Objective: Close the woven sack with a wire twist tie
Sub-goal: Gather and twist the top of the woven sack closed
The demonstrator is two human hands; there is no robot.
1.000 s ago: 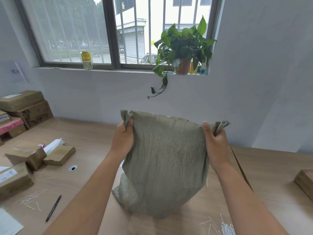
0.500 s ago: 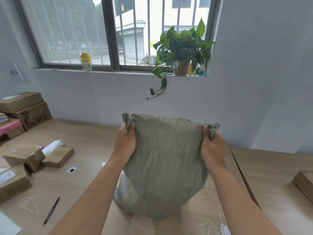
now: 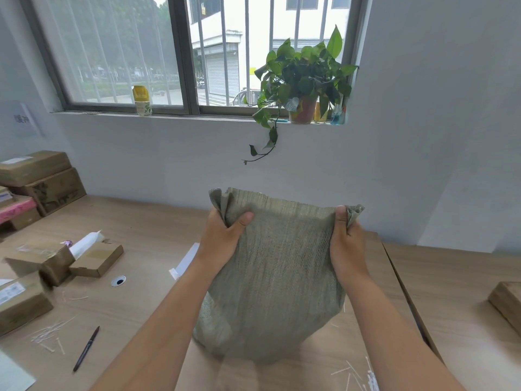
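A grey-green woven sack (image 3: 276, 277) stands upright on the wooden table (image 3: 146, 238), bulging at its base. My left hand (image 3: 222, 238) grips the sack's top left corner, thumb pressed on the near face. My right hand (image 3: 348, 244) pinches the top right corner, bunching the fabric. The mouth stretches between my hands, narrower than the body. Loose white wire twist ties (image 3: 46, 333) lie on the table at the left, and more twist ties (image 3: 363, 375) sit at the bottom right edge.
Cardboard boxes (image 3: 93, 258) crowd the left of the table, with stacked boxes (image 3: 42, 179) behind them. A black pen (image 3: 86, 348) lies front left. A wooden block (image 3: 507, 301) sits far right. A potted plant (image 3: 303, 80) and a bottle (image 3: 142, 100) stand on the windowsill.
My hands have drawn closer together, narrowing the sack's mouth. My right hand has gathered the right corner into a tighter bunch, and the sack's top sits slightly lower.
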